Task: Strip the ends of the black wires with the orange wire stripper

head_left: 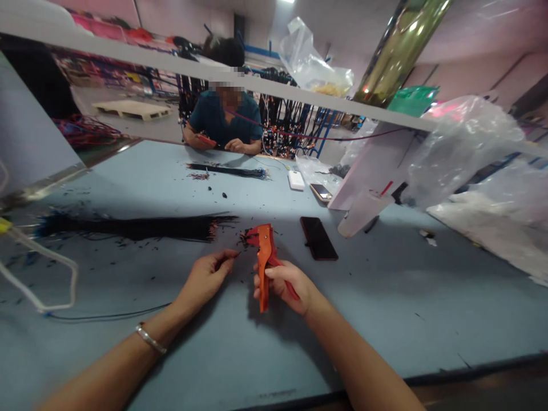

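My right hand [285, 282] is wrapped round the handles of an orange and red wire stripper [265, 254], its jaws pointing away from me over small black scraps on the table. Left of it, my left hand [214, 271] pinches the end of a thin black wire [115, 315], which runs back under the wrist to a blue tip at the left. Only a short dark end shows past the fingertips, just short of the tool's jaws. Beyond my left hand lies a thick bundle of black wires [141, 227] with bare copper-coloured ends on the right.
On the blue table [385, 331] are a dark phone [319, 238], a second phone [321, 192], a white box [295, 180] and a cup with a straw [363, 212]. A white bent frame [72, 279] stands left. Across the table sits a person [226, 120] near another wire bundle [231, 170].
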Tool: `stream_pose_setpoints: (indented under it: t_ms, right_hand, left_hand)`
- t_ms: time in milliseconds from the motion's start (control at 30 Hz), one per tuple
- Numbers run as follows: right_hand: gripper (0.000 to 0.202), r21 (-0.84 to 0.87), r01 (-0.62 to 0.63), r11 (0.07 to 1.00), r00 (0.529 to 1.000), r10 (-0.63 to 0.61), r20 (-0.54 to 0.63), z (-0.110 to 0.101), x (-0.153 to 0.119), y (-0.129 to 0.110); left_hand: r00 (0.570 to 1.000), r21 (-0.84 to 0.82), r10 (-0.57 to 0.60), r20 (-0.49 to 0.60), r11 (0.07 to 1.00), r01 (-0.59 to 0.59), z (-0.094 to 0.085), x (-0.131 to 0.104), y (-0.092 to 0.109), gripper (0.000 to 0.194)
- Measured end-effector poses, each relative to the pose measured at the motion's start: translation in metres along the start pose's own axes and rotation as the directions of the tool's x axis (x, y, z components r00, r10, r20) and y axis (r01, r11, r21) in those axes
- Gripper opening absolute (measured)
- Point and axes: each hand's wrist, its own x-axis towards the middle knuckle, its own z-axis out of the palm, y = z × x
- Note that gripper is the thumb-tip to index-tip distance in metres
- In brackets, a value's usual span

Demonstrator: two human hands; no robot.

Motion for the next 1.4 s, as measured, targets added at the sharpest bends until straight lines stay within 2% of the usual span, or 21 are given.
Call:
stream_pose_setpoints:
  t_ms: [100, 267, 500, 700, 1033, 1400]
  right_hand:
    - [0.028, 0.112, -0.042, 0.993, 0.998, 0.036, 0.051, 0.000, 0.002, 0.006]
    - [0.029, 0.159, -0.068, 0.985, 0.989, 0.046, 0.138, 0.004, 0.000, 0.007]
    - [0.029, 0.118, -0.091, 0.989, 0.971, 0.062, 0.230, 0.003, -0.002, 0.015]
    - [0.031, 0.093, -0.062, 0.994, 0.960, 0.034, 0.279, 0.004, -0.002, 0.016]
    - [0.032, 0.008, -0.044, 0.999, 0.961, 0.040, 0.275, 0.008, -0.007, 0.011]
    - [0.037, -0.024, -0.068, 0.997, 0.959, 0.072, 0.275, 0.005, -0.007, 0.010]
  left_hand:
    - [1.000, 0.057, 0.003, -0.029, 0.998, -0.001, -0.002, 0.000, -0.003, 0.032]
    - [0.989, 0.116, 0.090, -0.114, 0.990, -0.077, -0.005, 0.004, -0.014, 0.025]
    - [0.982, -0.120, 0.050, -0.184, 0.990, -0.073, -0.008, 0.007, -0.015, 0.024]
    - [0.987, -0.234, 0.063, -0.146, 0.967, -0.096, -0.008, 0.005, -0.013, 0.024]
    - [0.985, -0.115, 0.135, -0.109, 0.982, -0.148, -0.011, 0.003, -0.010, 0.027]
    - [0.976, -0.108, 0.198, -0.088, 0.972, -0.207, -0.015, 0.003, -0.010, 0.023]
